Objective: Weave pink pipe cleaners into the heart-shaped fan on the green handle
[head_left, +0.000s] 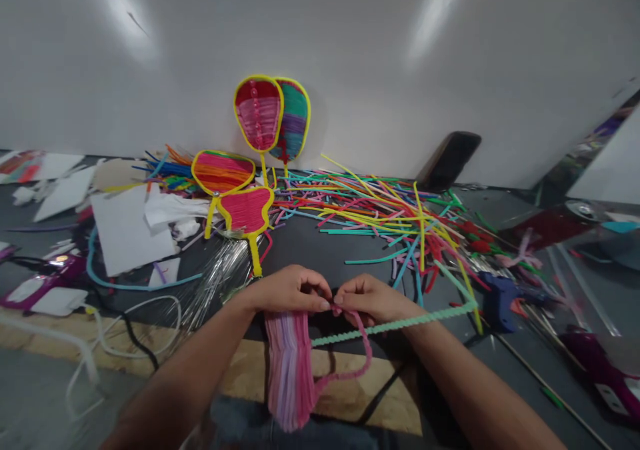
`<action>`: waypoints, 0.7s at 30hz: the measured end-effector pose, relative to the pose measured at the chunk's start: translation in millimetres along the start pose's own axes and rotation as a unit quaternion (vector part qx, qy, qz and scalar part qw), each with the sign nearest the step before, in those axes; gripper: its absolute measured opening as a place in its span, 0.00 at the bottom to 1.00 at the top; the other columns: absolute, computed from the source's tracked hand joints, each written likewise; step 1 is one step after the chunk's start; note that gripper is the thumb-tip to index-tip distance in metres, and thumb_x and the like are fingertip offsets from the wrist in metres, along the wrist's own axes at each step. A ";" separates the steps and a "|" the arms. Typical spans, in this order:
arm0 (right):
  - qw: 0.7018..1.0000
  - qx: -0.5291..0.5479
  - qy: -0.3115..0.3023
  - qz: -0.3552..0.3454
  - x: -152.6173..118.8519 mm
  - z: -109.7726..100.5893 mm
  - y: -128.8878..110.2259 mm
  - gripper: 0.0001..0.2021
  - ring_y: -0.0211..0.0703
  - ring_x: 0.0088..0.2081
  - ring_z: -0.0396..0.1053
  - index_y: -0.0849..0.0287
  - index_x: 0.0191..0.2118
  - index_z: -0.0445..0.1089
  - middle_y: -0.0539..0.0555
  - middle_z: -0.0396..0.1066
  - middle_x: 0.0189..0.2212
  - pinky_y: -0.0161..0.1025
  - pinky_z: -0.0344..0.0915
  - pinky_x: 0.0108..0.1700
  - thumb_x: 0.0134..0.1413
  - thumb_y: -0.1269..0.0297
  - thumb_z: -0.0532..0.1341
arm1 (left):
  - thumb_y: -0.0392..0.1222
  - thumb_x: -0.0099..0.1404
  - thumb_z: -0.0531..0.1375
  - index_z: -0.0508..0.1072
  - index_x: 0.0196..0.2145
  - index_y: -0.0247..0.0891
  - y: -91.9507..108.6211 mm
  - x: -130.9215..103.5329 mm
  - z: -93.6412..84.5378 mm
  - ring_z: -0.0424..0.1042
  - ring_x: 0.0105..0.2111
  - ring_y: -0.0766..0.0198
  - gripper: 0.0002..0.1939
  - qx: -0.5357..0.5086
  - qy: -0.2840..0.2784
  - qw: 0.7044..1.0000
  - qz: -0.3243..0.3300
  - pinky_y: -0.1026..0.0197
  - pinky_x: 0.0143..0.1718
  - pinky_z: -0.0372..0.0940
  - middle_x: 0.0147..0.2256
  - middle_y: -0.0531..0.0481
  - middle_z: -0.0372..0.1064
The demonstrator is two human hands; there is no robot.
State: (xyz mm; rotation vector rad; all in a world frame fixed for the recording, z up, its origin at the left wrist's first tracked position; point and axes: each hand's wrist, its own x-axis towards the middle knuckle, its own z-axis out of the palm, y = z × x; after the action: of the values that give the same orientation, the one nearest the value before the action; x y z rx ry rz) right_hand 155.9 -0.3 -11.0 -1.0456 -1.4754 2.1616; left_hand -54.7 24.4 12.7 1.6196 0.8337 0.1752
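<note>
My left hand (pixel 293 289) and my right hand (pixel 367 297) meet above the table's front edge, fingertips almost touching. Both pinch a pink pipe cleaner (pixel 369 353), which loops down from the right fingers. Its lower end runs into a striped panel (pixel 290 370) of pink and lilac pipe cleaners packed side by side. That panel hangs below my left hand and past the table edge. A mint-green twisted pipe cleaner (pixel 425 319) stretches from the panel's right side, beneath my right hand, and bends back at its far end.
Fan-shaped pieces with yellow rims, one red and pink (pixel 259 113), stand against the white board (pixel 350 50). Loose coloured pipe cleaners (pixel 360 207) spread across the back. A phone (pixel 454 160) leans at right, near a blue glue gun (pixel 500 300). Silver strips (pixel 217 280) and white paper (pixel 130 227) lie left.
</note>
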 end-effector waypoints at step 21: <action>0.891 0.329 0.194 -0.245 15.5 15.1 -0.3 0.11 0.27 0.17 0.55 0.58 0.29 0.64 0.44 0.63 0.19 0.26 0.53 0.19 0.48 0.57 0.64 | 0.30 0.42 0.68 0.64 0.53 0.40 -14.1 8.9 1.1 0.58 0.56 0.47 0.39 -0.496 -0.001 0.856 0.148 0.43 0.55 0.53 0.55 0.38 0.61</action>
State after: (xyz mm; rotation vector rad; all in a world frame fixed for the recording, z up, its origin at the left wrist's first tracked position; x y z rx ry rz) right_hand 134.4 -0.6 -13.8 -0.6946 -0.6393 1.7381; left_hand -53.4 28.9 -3.4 0.7379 0.3498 0.7008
